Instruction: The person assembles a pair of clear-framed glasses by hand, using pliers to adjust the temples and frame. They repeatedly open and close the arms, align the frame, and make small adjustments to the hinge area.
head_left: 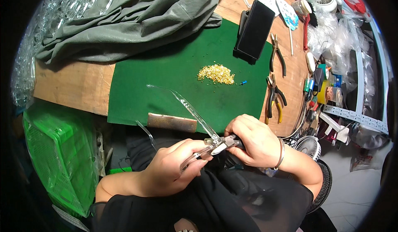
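My left hand is closed around a clear plastic eyeglass frame, held over my lap at the table's near edge. One long transparent temple arm points up and left over the green mat; another clear temple end shows beside the brown strip. Wrapped round a pair of pliers, my right hand wears a bangle at the wrist. The jaws of the pliers meet the frame near its hinge corner; fingers hide the exact contact. Beyond my hands, a heap of tiny gold-coloured metal parts lies on the mat.
The green mat carries a brown strip, a blue pin and a black phone. Two other pliers lie at right. Grey cloth covers the far left. A green crate stands left, fans right.
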Tool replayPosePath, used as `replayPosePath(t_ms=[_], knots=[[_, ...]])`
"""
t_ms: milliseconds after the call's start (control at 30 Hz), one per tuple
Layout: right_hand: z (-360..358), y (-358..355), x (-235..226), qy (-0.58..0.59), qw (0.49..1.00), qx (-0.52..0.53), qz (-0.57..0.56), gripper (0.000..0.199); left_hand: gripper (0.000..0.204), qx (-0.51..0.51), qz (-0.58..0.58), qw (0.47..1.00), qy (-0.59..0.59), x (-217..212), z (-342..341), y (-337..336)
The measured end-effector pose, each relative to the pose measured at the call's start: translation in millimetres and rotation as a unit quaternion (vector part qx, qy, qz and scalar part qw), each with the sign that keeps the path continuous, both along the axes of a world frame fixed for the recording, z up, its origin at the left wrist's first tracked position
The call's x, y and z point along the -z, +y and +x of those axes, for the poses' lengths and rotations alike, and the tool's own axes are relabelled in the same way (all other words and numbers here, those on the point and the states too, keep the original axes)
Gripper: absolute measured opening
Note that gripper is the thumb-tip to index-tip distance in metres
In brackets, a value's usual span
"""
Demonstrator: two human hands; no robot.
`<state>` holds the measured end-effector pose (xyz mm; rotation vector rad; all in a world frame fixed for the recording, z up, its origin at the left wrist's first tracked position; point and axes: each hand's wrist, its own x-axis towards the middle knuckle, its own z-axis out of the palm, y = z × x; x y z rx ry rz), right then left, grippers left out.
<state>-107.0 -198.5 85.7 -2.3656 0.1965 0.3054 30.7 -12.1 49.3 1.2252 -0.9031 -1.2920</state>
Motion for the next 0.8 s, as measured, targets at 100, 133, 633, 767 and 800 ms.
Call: replayPosePath(t_ms=[100,133,633,767,800], knots=[[-1,0,4,-0.016,0.998,-0.015,-0.052,0.026,0.029,-0.018,-0.035,0.994,-0.099,5,-1,-1],[-1,1,6,-0.023,0.996,-0.022,-0.081,0.027,0.029,-0.015,-0.035,0.993,-0.111,6,-2,-1],[-2,-13,26,0.016,0.999,0.034,-0.030,0.036,0.037,-0.134,0.082,0.971,0.180,4,-2,-5],[-5,-21,49,0.038,0.980,0.188,-0.042,0.030,0.046,-0.174,0.066,0.958,0.219,3,7,3],[-6,-25,65,0.016,0.975,0.211,-0.068,0.024,0.045,-0.166,0.074,0.956,0.229,2,5,2]])
